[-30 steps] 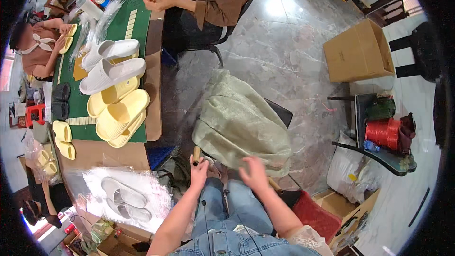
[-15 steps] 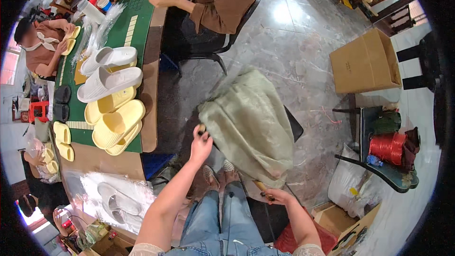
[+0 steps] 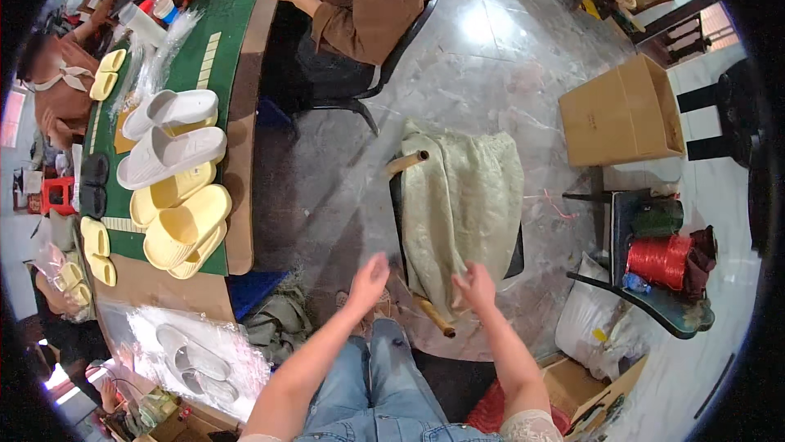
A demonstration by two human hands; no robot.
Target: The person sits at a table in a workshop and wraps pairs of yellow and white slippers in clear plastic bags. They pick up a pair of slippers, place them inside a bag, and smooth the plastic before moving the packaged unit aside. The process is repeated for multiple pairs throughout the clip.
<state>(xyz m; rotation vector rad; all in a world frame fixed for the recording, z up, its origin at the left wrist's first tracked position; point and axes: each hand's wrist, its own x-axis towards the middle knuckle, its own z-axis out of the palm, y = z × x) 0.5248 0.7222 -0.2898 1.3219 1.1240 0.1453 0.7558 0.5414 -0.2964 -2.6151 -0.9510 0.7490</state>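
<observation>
A pale green cloth [image 3: 482,205] lies over a dark flat piece [image 3: 515,255] that shows only at its edges. Two short light-brown rods with dark ends, a far rod [image 3: 406,163] and a near rod [image 3: 435,317], stick out beside the cloth's folds. My left hand [image 3: 370,282] hangs in the air left of the cloth, fingers apart and nothing in them. Over the cloth's near part is my right hand [image 3: 474,287], its fingers spread and apart from the near rod. Whether its fingertips touch the fabric I cannot tell.
At left, a green-topped table [image 3: 225,41] carries grey slides [image 3: 172,156] and yellow slides [image 3: 190,225]. A person in brown [image 3: 372,4] sits beyond. On the right stand a cardboard box [image 3: 613,119] and a dark chair [image 3: 662,307] holding red twine [image 3: 658,260].
Both hands have let go of the rods they held. The cloth has swung to the right and now lies straighter over the dark piece. My view has shifted slightly.
</observation>
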